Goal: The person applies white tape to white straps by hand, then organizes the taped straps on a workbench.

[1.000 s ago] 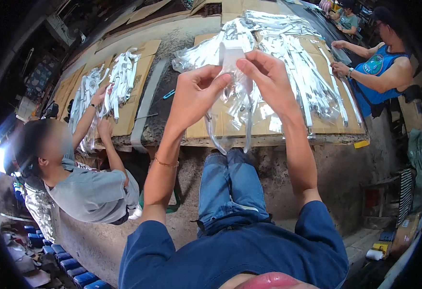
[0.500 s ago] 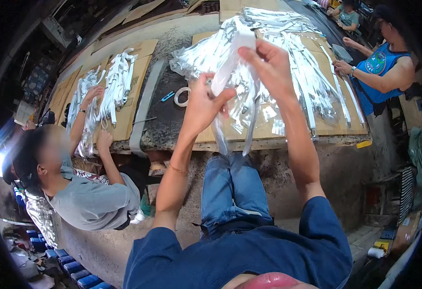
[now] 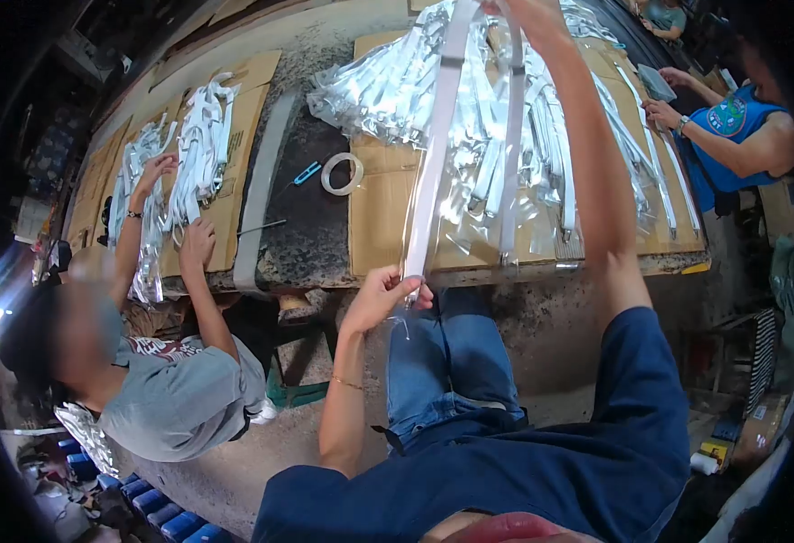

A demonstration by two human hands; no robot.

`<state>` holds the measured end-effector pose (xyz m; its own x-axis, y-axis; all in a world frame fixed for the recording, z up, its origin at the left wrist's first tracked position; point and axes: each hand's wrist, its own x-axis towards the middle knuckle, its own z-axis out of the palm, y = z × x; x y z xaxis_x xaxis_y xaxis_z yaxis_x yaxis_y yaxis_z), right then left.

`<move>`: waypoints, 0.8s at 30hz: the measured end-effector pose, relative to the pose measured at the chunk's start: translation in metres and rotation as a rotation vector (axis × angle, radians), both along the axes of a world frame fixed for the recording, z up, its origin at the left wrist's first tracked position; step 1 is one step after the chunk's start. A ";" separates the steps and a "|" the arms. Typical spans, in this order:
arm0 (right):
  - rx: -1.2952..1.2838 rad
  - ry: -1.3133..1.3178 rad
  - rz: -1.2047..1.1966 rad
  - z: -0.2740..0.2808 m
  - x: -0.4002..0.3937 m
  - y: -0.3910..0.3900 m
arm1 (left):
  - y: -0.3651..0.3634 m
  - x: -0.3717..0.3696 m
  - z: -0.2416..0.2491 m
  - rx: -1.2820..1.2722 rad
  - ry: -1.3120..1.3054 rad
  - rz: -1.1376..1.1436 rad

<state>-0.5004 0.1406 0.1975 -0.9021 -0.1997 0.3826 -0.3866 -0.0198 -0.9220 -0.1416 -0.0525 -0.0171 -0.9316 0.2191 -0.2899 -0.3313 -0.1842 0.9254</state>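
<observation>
A long white lanyard (image 3: 449, 100) hangs stretched between my two hands in front of the table edge. Its lower end is pinched in my left hand (image 3: 381, 299), with a small hook-like metal piece just below the fingers. My right hand (image 3: 528, 16) is raised at the top of the view, fingers closed on the lanyard's upper loop and partly cut off by the frame. The lanyard's second strand (image 3: 511, 136) drops from there, over the table. Behind it lies a large pile of white lanyards in clear plastic (image 3: 370, 100), spread on cardboard.
A tape roll (image 3: 357, 176) and a blue cutter (image 3: 307, 173) lie on the dark tabletop to the left. Further left, a co-worker in grey (image 3: 171, 389) handles more lanyards (image 3: 205, 136). Another person in a blue vest (image 3: 732, 118) works at the right end.
My right hand has risen to the top of the view and my left hand has dropped towards my lap. The lanyard, bunched before, is now drawn out lengthwise.
</observation>
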 end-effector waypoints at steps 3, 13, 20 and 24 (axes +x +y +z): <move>0.012 -0.035 -0.013 -0.026 -0.058 -0.005 | 0.003 0.014 -0.019 0.014 -0.018 0.115; 0.614 0.286 -0.316 -0.163 -0.038 -0.054 | 0.013 0.019 -0.066 0.082 -0.214 0.392; 0.700 -0.554 1.021 -0.264 0.312 0.048 | -0.021 0.098 -0.124 -0.008 -0.303 0.239; 0.895 -0.340 0.171 -0.353 0.378 0.045 | -0.023 0.108 -0.155 -0.247 -0.361 0.144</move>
